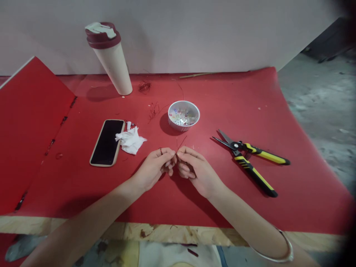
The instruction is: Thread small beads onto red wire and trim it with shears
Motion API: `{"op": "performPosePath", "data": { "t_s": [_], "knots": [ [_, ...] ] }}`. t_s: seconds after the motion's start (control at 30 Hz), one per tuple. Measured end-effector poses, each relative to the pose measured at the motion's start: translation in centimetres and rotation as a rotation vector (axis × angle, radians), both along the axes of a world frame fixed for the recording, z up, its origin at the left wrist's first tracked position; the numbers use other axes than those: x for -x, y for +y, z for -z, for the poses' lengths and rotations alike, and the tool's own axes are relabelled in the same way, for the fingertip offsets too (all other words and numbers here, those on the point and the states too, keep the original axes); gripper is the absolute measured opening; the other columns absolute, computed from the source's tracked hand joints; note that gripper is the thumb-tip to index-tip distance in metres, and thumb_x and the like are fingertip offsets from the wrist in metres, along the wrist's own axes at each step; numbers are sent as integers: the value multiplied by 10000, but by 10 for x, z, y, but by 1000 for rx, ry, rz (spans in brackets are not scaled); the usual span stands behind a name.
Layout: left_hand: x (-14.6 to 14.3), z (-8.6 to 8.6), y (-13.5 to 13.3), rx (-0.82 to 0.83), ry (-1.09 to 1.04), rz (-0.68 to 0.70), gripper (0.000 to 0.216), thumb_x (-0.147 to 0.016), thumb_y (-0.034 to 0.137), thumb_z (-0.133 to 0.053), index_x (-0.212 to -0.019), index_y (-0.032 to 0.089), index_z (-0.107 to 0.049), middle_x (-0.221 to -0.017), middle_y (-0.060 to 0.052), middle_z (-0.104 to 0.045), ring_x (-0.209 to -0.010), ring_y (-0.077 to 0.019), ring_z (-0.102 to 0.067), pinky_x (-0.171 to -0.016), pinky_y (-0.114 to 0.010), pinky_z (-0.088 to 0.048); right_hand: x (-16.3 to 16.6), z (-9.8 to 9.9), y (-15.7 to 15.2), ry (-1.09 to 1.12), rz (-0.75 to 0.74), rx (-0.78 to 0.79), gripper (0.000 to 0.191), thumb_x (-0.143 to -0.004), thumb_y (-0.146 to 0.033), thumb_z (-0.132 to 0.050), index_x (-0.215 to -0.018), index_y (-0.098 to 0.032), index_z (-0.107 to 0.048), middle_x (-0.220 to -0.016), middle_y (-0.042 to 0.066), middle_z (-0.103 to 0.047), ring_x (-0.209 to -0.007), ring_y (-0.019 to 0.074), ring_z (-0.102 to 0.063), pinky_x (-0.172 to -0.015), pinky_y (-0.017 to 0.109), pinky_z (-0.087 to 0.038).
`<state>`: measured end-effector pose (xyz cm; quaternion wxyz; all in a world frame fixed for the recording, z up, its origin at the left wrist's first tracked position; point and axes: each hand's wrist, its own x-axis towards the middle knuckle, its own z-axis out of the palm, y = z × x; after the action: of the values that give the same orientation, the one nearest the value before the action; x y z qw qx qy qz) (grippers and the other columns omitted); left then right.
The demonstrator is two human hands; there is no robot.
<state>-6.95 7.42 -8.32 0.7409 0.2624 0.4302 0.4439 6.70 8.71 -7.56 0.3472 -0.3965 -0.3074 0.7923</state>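
My left hand (157,165) and my right hand (196,168) meet over the red table covering, their fingertips pinched close together. Between them runs a thin dark red cord (182,142), with a loose end rising above the right fingertips. Both hands are closed on this cord; the part inside the fingers is hidden. A little beyond them stands a small perforated metal bowl (183,127) with many tiny coloured beads (182,114) in it. Pruning shears (247,157) with black and yellow handles lie spread apart to the right of my right hand.
A phone (107,144) lies on the left, a crumpled white tissue (131,141) overlapping its edge. Tangled red cord (144,86) rests near a tall tumbler (112,63) by the back wall. A thin stick (197,75) lies along the wall. The table's wooden front edge (155,233) is nearest me.
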Motion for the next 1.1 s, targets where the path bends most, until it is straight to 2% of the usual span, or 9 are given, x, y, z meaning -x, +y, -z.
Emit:
{"op": "performPosePath", "data": {
  "t_s": [0.27,0.7,0.8,0.9,1.1],
  "knots": [
    [3,-1,-1,130,-192,28,208,-786,258,-595,-627,125,-573,-578,35,-384,-526,-59,-381,-480,-157,-398,0,0,1,-29,0,-60,209,-807,-266,-562,-630,-161,-523,-449,-88,-327,-382,24,-203,-395,194,-152],
    [3,-1,0,153,-188,34,222,-804,237,-548,-608,132,-537,-556,41,-358,-523,-63,-371,-493,-165,-388,1,3,0,-24,-5,-65,202,-803,-265,-579,-642,-161,-516,-454,-94,-325,-381,18,-212,-399,184,-157],
    [5,-3,1,170,-227,67,245,-819,224,-491,-592,137,-516,-544,39,-355,-511,-68,-365,-495,-175,-388,-1,1,1,52,-60,-37,199,-837,-278,-546,-680,-156,-536,-470,-88,-364,-372,13,-228,-406,178,-198],
    [5,-4,1,115,-234,64,255,-824,220,-473,-583,140,-493,-583,24,-409,-518,-67,-373,-516,-180,-393,-4,-1,3,156,-117,33,236,-884,-299,-473,-707,-154,-531,-505,-76,-405,-369,12,-241,-421,180,-240],
    [4,0,0,0,-140,47,252,-815,225,-490,-579,141,-473,-598,28,-387,-525,-68,-369,-542,-192,-382,-11,-2,6,233,-186,160,201,-868,-241,-505,-690,-149,-487,-489,-97,-336,-351,1,-155,-384,159,-176]
  ]
}}
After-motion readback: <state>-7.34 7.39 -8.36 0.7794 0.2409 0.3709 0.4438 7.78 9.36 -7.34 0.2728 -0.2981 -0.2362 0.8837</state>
